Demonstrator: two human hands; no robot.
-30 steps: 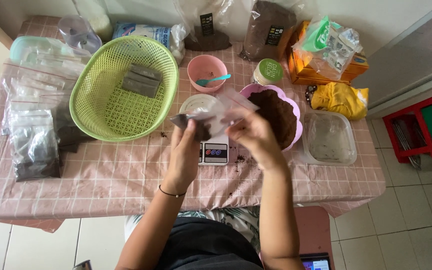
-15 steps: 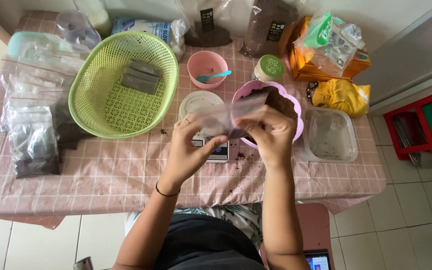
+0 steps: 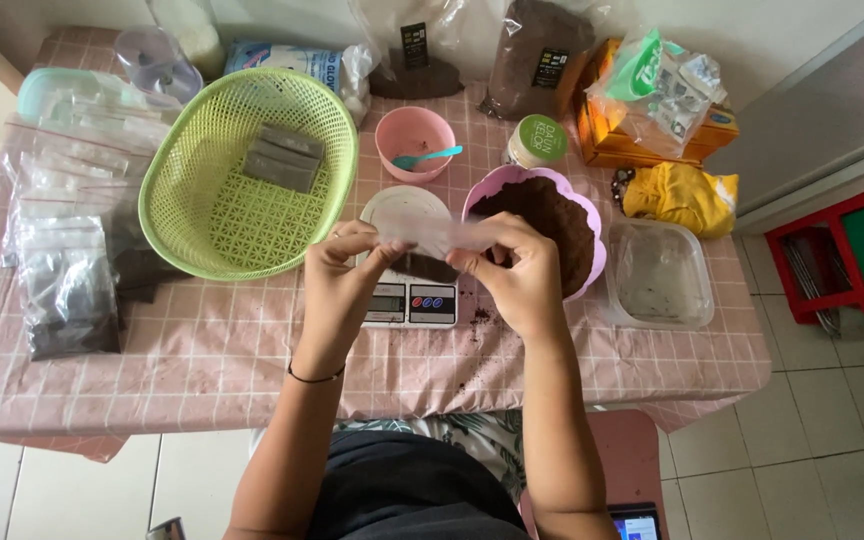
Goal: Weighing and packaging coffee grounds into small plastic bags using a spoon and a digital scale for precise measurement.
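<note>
Both hands pinch the top strip of a small clear plastic zip bag [image 3: 430, 240] of dark powder — left hand [image 3: 337, 280] at one end, right hand [image 3: 514, 270] at the other. It hangs level just above the small white digital scale [image 3: 410, 300], so the powder settles low — the lilac bowl of brown powder [image 3: 552, 225] sits right of the scale

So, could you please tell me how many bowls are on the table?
2: a small pink plastic bowl behind the scale, and a purple scalloped bowl of brown powder at its right.

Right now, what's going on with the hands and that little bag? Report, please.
Left hand and right hand both pinch the small clear bag by its top edge. Dark powder inside. Held above the kitchen scale. Nothing between them.
</note>
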